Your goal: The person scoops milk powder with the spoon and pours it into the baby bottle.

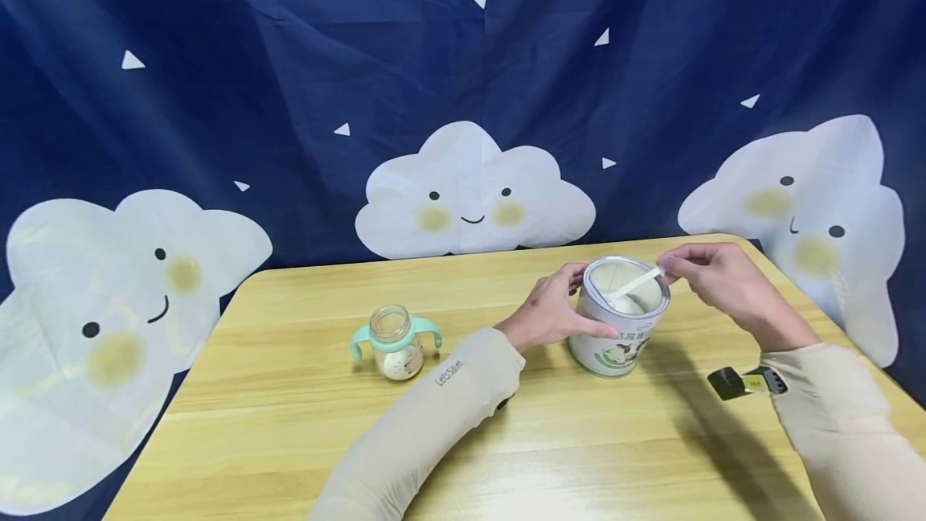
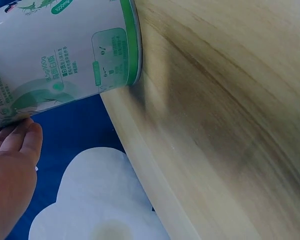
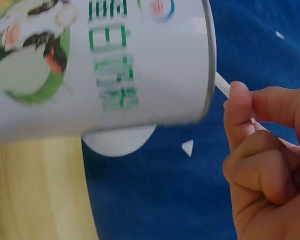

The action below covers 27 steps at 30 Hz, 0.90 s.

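Note:
A white and green milk powder can (image 1: 604, 348) stands uncovered on the table, with pale powder (image 1: 628, 306) inside. My left hand (image 1: 544, 313) holds it from the left side, thumb across the front and fingers around the back. Between thumb and forefinger, my right hand (image 1: 731, 286) pinches the handle of a white scoop (image 1: 638, 284). The scoop slants down into the can, its bowl end at the powder and partly hidden. In the right wrist view, a short piece of the scoop handle (image 3: 222, 85) shows between the can's rim and the fingertips.
A baby bottle (image 1: 400, 358) with mint-green handles stands uncapped left of the can, pale powder at its bottom. The wooden table (image 1: 289, 392) ends at a dark blue curtain (image 1: 362, 47) printed with clouds. A black strap device (image 1: 745, 383) is on my right wrist.

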Available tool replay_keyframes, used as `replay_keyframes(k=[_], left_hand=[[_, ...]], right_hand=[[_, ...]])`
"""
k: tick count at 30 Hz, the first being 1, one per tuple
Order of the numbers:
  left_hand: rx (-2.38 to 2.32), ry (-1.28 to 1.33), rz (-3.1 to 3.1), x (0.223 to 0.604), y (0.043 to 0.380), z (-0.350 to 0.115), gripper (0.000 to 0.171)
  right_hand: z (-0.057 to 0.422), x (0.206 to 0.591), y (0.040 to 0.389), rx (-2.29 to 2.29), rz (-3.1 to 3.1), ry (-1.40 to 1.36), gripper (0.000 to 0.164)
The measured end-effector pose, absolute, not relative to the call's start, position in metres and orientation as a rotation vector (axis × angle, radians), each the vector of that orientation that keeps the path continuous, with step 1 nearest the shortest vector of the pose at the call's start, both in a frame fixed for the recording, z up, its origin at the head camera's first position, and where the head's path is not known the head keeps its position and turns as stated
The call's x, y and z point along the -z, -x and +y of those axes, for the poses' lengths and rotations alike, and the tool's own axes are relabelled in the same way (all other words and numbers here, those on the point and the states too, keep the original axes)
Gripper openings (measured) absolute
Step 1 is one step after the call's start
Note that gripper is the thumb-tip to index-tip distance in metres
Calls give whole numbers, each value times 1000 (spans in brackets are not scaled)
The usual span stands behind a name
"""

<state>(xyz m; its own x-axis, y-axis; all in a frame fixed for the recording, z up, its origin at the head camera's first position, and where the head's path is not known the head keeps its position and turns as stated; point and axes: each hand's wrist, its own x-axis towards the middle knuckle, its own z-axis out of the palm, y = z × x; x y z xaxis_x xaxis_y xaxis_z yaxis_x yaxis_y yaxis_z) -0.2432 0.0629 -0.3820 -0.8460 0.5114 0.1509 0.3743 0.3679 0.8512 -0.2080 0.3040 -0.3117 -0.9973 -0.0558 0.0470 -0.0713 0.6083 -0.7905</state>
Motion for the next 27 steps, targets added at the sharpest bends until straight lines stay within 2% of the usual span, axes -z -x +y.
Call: replay_keyframes(k=[3, 7, 13, 27], left_hand=[[-1498, -814, 2474, 382, 243, 62, 93], [-1508, -822, 2459, 381, 243, 62, 93], [-1511, -809, 2452, 381, 242, 62, 94], [-1496, -787, 2463, 380, 240, 55, 99]], right_hand=[[316, 318, 209, -1628, -2668, -95, 17], [329, 330, 209, -1937, -2513, -106, 27], [336, 339, 209, -2228, -2292, -173, 29], [332, 332, 213, -2297, -2223, -206, 29]])
